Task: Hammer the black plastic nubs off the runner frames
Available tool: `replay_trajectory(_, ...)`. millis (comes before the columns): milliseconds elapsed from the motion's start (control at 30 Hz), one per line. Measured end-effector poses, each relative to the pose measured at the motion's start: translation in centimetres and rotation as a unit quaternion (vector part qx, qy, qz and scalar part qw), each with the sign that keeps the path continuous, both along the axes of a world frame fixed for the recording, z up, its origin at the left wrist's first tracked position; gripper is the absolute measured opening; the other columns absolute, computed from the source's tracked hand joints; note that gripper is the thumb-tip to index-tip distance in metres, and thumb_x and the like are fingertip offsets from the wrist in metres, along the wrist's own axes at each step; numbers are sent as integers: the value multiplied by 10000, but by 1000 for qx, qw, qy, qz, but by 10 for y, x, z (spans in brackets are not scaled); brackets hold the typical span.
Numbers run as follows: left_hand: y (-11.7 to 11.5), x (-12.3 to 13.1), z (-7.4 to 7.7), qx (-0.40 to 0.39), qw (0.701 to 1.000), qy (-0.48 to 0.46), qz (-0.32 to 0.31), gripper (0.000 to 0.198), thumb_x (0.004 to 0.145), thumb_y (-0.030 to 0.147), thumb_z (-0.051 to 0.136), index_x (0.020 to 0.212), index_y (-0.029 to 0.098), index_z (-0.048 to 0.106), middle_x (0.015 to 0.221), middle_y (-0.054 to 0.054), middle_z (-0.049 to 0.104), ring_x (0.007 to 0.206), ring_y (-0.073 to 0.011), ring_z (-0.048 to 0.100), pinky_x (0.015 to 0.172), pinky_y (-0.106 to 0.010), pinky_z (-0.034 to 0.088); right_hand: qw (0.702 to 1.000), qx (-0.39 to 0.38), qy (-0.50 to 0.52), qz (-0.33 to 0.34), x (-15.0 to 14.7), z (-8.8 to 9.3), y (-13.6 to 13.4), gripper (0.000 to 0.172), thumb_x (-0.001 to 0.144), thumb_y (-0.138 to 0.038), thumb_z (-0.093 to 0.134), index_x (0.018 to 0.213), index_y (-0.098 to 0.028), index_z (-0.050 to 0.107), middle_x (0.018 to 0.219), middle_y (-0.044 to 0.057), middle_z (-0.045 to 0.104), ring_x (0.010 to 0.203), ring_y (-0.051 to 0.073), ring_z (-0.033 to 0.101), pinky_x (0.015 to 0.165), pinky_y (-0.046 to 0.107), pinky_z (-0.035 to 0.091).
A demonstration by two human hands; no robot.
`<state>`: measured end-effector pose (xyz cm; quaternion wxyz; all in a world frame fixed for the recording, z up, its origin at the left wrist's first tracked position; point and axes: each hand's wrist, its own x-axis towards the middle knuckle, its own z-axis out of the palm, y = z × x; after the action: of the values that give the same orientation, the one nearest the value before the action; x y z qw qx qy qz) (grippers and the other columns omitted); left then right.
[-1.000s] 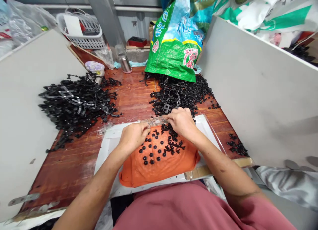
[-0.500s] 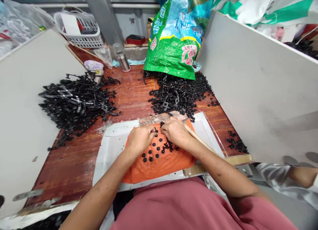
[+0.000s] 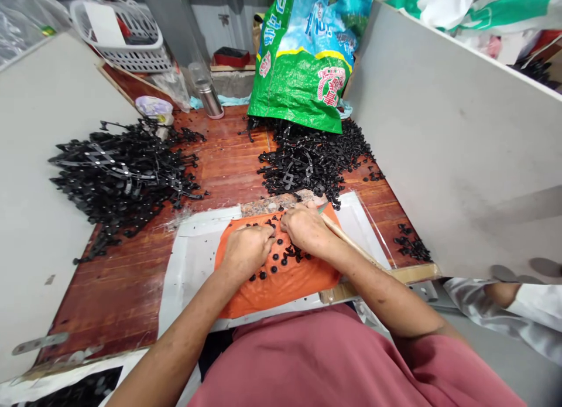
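An orange cloth-like sheet [image 3: 267,296] lies before me with several small black round-headed plastic pieces [image 3: 274,257] on it. Over its left part, my left hand [image 3: 249,247] is closed, fingertips pinched together; whatever they hold is hidden. My right hand [image 3: 304,226] is closed too, at the sheet's upper edge beside small black parts, and I cannot make out what is in its fingers. Below the right hand is a loose cluster of black parts [image 3: 295,253]. A pale wooden stick [image 3: 351,241] runs beneath my right forearm.
Heaps of black linked plastic parts lie at the left [image 3: 127,178] and centre back [image 3: 302,167], the latter partly under a green-and-blue sack [image 3: 298,91]. A steel bottle [image 3: 209,99] stands behind. Grey partitions [image 3: 448,149] flank the table. Another person's sleeve [image 3: 533,307] shows at right.
My left hand has shifted down over the sheet, covering some of the round pieces. The right hand stays near the upper edge. The whole view has shifted slightly.
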<state>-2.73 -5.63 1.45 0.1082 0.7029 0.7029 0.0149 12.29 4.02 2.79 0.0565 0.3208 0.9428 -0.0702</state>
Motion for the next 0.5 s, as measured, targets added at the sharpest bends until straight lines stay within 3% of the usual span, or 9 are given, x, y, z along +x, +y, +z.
replay_trajectory(100, -6, 3, 3, 1, 1000, 5, 5, 257, 980, 322, 494, 946, 245, 737, 929, -61, 789, 891, -268, 727, 775, -369, 473, 1000, -7, 3, 18, -6, 0, -1, 238, 965, -185, 568, 776, -198, 712, 841, 34, 725, 870, 219, 540, 810, 382, 252)
replay_trajectory(267, -19, 21, 7, 3, 999, -50, -17, 264, 979, 375, 512, 880, 244, 719, 888, -36, 786, 854, -236, 726, 792, -352, 470, 998, 38, 52, 9, 9, 10, -4, 233, 1030, -219, 490, 1023, -205, 723, 1041, 63, 717, 1011, 248, 522, 860, 413, 241)
replay_trajectory(400, -18, 35, 6, -23, 999, -36, 14, 249, 953, 371, 525, 882, 234, 720, 909, -58, 790, 835, -258, 729, 729, -352, 469, 993, 30, 104, 38, 42, 13, -21, 259, 1008, -294, 574, 811, -209, 719, 881, 42, 674, 905, 217, 497, 824, 405, 243)
replay_trajectory(500, -15, 34, 5, -27, 999, -13, 22, 318, 986, 316, 437, 871, 234, 723, 896, -65, 790, 825, -270, 734, 700, -355, 461, 990, 48, 126, 39, 54, 5, -41, 181, 959, -271, 638, 803, -205, 703, 855, 43, 642, 894, 221, 474, 813, 406, 245)
